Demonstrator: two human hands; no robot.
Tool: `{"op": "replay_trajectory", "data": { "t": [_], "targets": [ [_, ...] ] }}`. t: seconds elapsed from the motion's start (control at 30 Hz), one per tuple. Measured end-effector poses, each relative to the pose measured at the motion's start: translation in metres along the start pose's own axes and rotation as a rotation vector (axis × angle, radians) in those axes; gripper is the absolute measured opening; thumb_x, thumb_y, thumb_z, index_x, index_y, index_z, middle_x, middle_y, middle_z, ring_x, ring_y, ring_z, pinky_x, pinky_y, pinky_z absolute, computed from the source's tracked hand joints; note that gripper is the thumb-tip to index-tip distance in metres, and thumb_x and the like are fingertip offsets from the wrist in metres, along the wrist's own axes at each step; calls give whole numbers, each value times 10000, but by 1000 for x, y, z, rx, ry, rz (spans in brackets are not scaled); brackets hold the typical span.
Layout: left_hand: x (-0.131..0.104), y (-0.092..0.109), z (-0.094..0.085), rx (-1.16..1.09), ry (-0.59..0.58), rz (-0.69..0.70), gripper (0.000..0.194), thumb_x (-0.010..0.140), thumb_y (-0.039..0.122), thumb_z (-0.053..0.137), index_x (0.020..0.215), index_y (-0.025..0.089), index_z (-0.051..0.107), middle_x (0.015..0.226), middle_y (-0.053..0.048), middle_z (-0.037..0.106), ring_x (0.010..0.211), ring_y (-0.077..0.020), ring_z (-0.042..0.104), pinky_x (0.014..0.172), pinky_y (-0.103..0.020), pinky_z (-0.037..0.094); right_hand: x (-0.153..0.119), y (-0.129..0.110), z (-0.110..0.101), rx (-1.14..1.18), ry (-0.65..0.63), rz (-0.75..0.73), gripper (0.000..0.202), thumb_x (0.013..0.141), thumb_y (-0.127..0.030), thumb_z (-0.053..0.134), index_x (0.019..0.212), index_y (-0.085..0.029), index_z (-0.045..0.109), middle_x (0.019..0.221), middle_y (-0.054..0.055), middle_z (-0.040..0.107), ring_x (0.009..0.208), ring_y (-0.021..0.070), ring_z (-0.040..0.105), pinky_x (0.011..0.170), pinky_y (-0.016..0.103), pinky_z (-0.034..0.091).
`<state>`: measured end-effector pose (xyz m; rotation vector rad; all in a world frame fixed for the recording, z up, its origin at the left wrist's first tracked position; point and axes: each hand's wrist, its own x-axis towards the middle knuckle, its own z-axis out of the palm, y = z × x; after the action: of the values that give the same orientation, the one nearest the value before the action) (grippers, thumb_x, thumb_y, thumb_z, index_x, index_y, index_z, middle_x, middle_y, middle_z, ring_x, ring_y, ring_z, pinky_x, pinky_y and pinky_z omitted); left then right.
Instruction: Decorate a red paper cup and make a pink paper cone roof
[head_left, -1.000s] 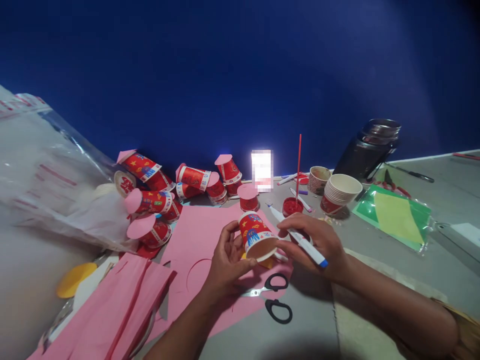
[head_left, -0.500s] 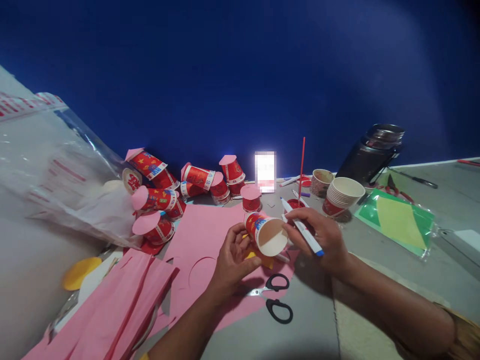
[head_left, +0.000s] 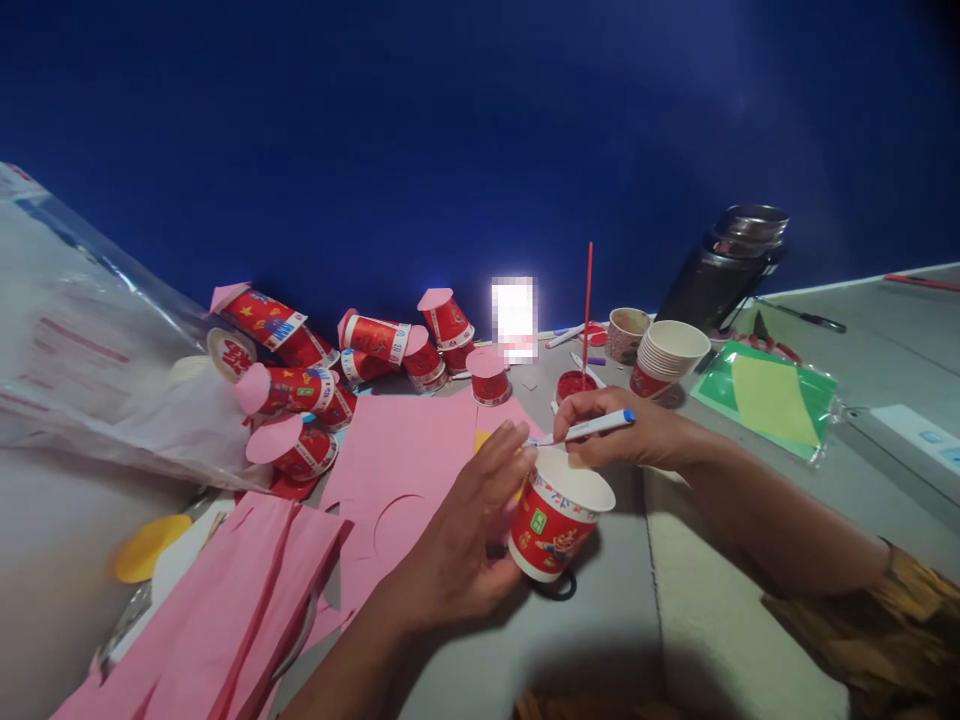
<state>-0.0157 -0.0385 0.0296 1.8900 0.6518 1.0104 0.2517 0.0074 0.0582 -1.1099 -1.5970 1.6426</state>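
Observation:
A red printed paper cup [head_left: 551, 530] stands nearly upright, its white mouth tipped slightly toward the upper right. My left hand [head_left: 469, 540] is wrapped round the cup's left side, thumb low and fingers up by the rim. Between the fingertips of my right hand [head_left: 622, 430] is a white marker with a blue end [head_left: 596, 425], its other end pointing left to the cup's rim beside my left fingertips. I cannot tell whether that tip touches the cup. Beneath the cup, one black scissors handle [head_left: 559, 587] shows; the other parts are hidden.
Pink paper sheets [head_left: 409, 440] and folded pink strips [head_left: 217, 590] lie left. Several red cups with pink paper discs [head_left: 292, 445] sit behind. Further right are a paint pot [head_left: 576, 385] with a red stick, stacked cups [head_left: 671, 355], a dark flask [head_left: 709, 265] and a green packet [head_left: 769, 400].
The cup has turned from lying sideways, mouth toward me, to nearly upright and lower. The marker has swung from a steep slant to nearly level, and my left hand covers more of the cup's side.

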Motion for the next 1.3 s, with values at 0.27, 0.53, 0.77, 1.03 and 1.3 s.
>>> {"op": "replay_trajectory", "data": {
  "t": [0.27,0.53,0.77,1.03,1.3],
  "targets": [
    [2,5,-1,68,14,-31,901,683,58,835,1495,311,534,1529,-108,546,1458,-377,463,1236,-564,345,6,5,7,-47,246,-96,234,782,-289,797,974,-165,750,772,13,741,564,94,583,504,205,460],
    [-4,-7,5,-471,223,-408,922,553,200,959,1376,274,552,1390,-124,634,1276,-380,621,1072,-500,517,-19,2,32,159,629,-345,304,910,-490,737,956,-192,770,652,17,671,514,113,512,422,229,379],
    [-6,-25,8,-736,314,-498,987,479,242,957,1368,270,531,1261,-101,695,1013,-311,722,769,-363,605,-31,17,65,354,708,-400,290,891,-498,762,886,-211,717,615,-2,674,460,106,527,411,217,410],
    [-11,-32,16,-1124,270,-606,717,643,319,843,1306,176,610,1225,-135,734,1149,-349,698,1092,-562,485,-28,31,58,402,668,-369,308,890,-501,770,878,-204,690,614,3,701,447,100,534,415,199,421],
    [-7,-22,17,-1141,259,-577,835,632,229,843,1403,192,527,1338,-154,680,1224,-360,665,1171,-570,408,-33,36,60,399,621,-404,260,927,-462,752,922,-204,720,649,13,723,483,83,556,449,167,433]
  ]
}}
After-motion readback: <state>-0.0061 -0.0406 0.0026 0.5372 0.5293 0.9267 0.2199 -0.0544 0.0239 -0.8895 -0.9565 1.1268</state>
